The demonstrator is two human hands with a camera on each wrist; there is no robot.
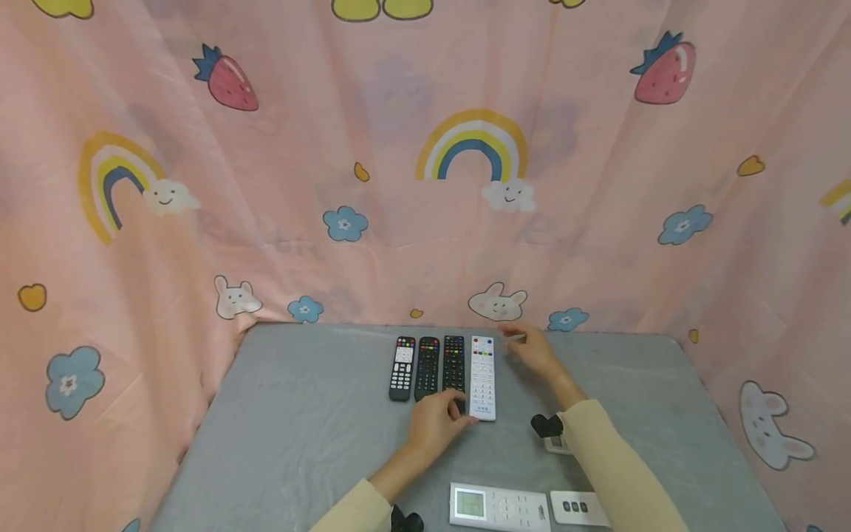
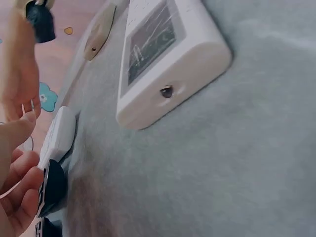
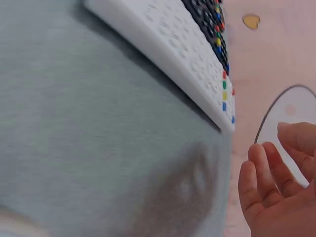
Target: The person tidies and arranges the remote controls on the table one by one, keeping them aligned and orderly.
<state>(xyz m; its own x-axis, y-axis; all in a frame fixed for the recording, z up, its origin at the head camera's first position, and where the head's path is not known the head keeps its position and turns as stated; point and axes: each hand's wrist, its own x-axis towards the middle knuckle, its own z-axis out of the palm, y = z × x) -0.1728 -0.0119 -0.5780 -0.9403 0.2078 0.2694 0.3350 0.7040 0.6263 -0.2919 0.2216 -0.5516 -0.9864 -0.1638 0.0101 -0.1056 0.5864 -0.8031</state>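
**Q:** Starting at the hands, what does each one do?

**A:** The left hand rests at the near ends of the row, its fingers curled against the near end of the third remote, a black remote, and just beside the white remote. Whether it truly grips or only touches cannot be told. The right hand lies just beside the far end of the white remote; its fingers appear loosely bent and hold nothing.

**Q:** How far along does the arranging seem?

**A:** Four remotes lie side by side, parallel, at the far middle of the grey table: a black-and-white remote, a dark remote, the black one and the white one. Judged from this, the row is mostly laid, and the hands look to be squaring its last members.

**Q:** What remains apart from the row?

**A:** A large white remote with a display and a small white controller lie at the near edge, well apart from the row. Another small object sits under the right sleeve, partly hidden.
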